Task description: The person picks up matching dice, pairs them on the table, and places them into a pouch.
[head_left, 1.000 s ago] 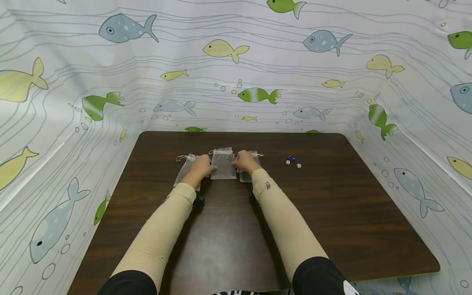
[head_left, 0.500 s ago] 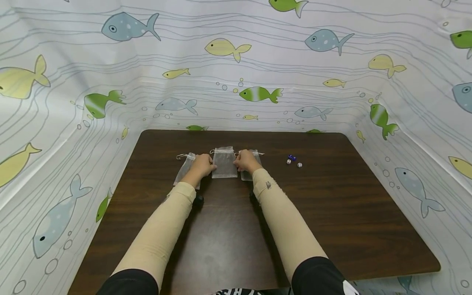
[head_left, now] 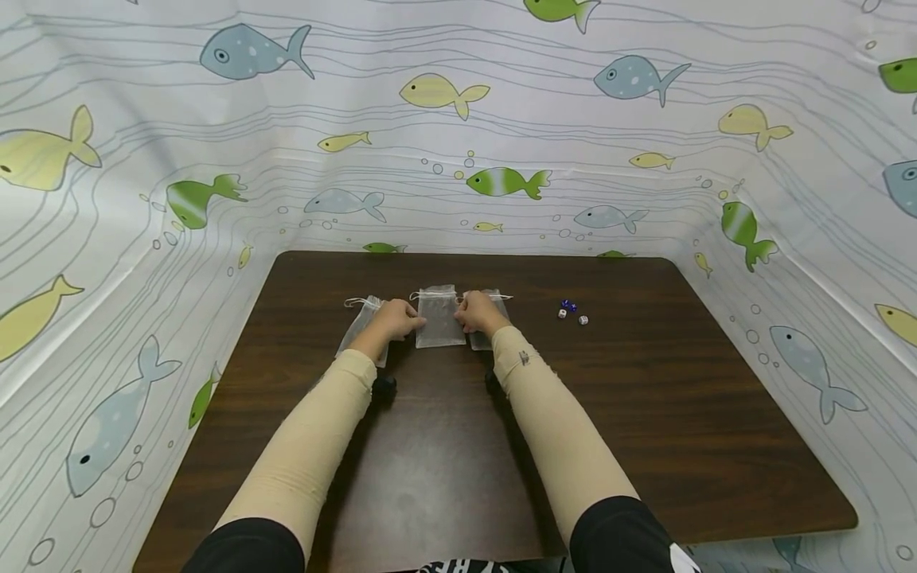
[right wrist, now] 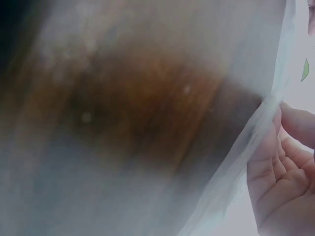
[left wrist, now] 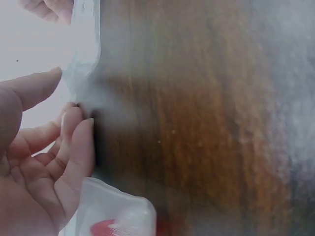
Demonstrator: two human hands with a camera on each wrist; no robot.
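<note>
Three sheer white drawstring bags lie in a row across the table. My right hand [head_left: 478, 313] pinches the right edge of the middle bag [head_left: 438, 322] between thumb and finger; in the right wrist view the sheer fabric [right wrist: 236, 157] runs into that pinch. At the middle bag's left edge is my left hand [head_left: 394, 320], its thumb [left wrist: 39, 88] and fingers [left wrist: 81, 147] apart in the left wrist view. The left bag [head_left: 353, 333] lies partly under my left hand and wrist. Much of the right bag [head_left: 480, 342] is hidden by my right hand.
White dice [head_left: 562, 314] and blue dice [head_left: 571, 306] lie right of the bags. The brown wood-grain table [head_left: 645, 414] has a fish-print curtain [head_left: 430, 215] behind it and along both sides. A red patch [left wrist: 106, 228] shows at the left bag in the left wrist view.
The middle bag's lower end has shifted slightly right, and my left hand has moved slightly right with it. My right hand keeps nearly the same place. The dice have not moved.
</note>
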